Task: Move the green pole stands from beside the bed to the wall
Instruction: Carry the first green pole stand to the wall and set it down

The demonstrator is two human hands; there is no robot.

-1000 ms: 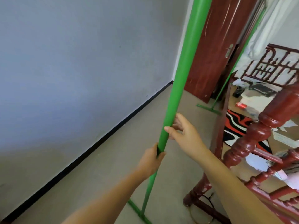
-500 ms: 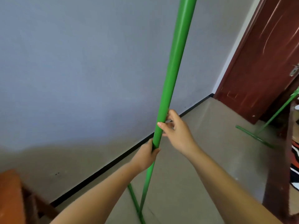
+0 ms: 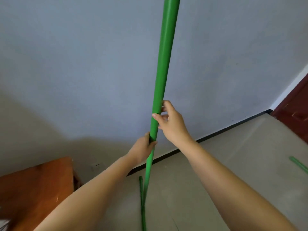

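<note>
A tall green pole stand point(image 3: 164, 67) rises nearly upright in the middle of the view, its thin foot bar point(image 3: 142, 197) lying on the floor below. My left hand point(image 3: 144, 148) is wrapped around the pole low down. My right hand point(image 3: 171, 124) holds the pole just above it, thumb and fingers around the tube. The pale blue-grey wall point(image 3: 83, 64) stands right behind the pole. The foot of a second green pole stand point(image 3: 299, 165) shows at the right edge on the floor.
An orange-brown wooden piece of furniture point(image 3: 33, 189) fills the lower left corner beside the wall. A black skirting strip point(image 3: 216, 132) runs along the wall's base. A dark red door point(image 3: 296, 110) stands at the far right. The floor point(image 3: 225, 164) is beige.
The view has swung left toward the wall: the bed and most of the door have left the frame and the orange furniture has come in. Both hands stay on the pole, now nearer the wall.
</note>
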